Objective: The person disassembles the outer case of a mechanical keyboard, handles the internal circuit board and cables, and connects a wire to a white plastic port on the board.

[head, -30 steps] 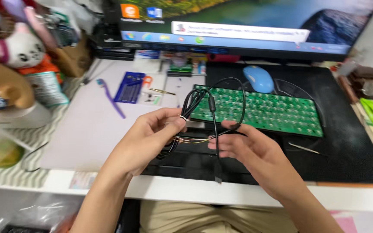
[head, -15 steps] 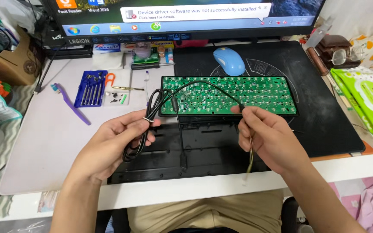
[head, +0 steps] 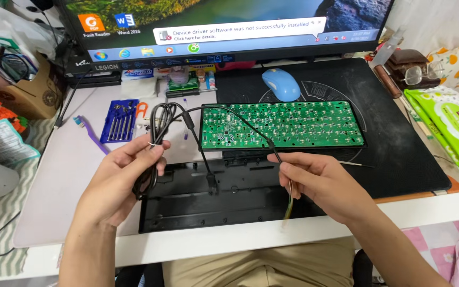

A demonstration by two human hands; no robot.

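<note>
I held the limp, light black coiled cable (head: 155, 139) bundled in my closed left hand (head: 118, 180); my right hand (head: 320, 183) pinched its thin, fragile bare-wire end (head: 289, 199).

Both forearms reach forward, bare. The left hand (head: 120, 178) curls into a loose fist, thumb across the top. The right hand (head: 322, 183) lies palm down, thumb and forefinger pinched together.
</note>
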